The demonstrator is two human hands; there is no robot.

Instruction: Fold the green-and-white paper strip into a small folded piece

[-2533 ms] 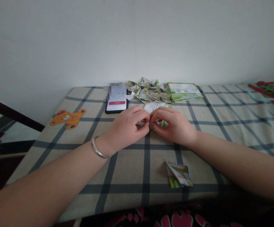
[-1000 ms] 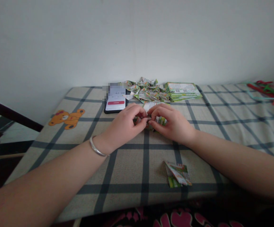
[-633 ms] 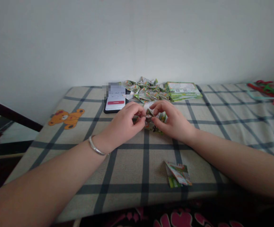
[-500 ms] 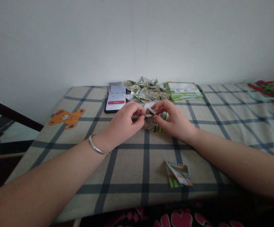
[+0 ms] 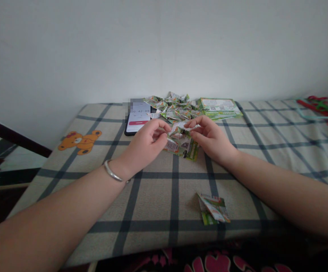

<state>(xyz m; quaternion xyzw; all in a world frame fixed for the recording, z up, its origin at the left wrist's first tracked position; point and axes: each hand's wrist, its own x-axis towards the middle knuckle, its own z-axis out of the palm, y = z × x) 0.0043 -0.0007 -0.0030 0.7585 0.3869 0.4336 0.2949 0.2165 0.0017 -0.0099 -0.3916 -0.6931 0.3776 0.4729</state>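
Observation:
A partly folded printed paper piece point(image 5: 177, 131), green and white, is between my hands above the table. My left hand point(image 5: 151, 141) pinches its left edge between thumb and fingers, a silver bangle on that wrist. At the right edge, my right hand point(image 5: 211, 138) has its thumb and index finger closed on the same paper. Under it shows a flat green printed part point(image 5: 187, 148); whether this is a separate sheet I cannot tell. Nearer the front lies another folded paper point(image 5: 214, 208), with nothing touching it.
Behind my hands is a pile of folded paper pieces point(image 5: 177, 107). A phone point(image 5: 137, 119) with a running timer lies left of it, a stack of printed leaflets point(image 5: 220, 107) to the right. Colourful ribbon-like strips point(image 5: 324, 109) rest at far right on the checked tablecloth point(image 5: 152, 196).
My hands have moved slightly apart. The paper between them looks wider, and more of the green printed part beneath shows. The phone timer has advanced by a second.

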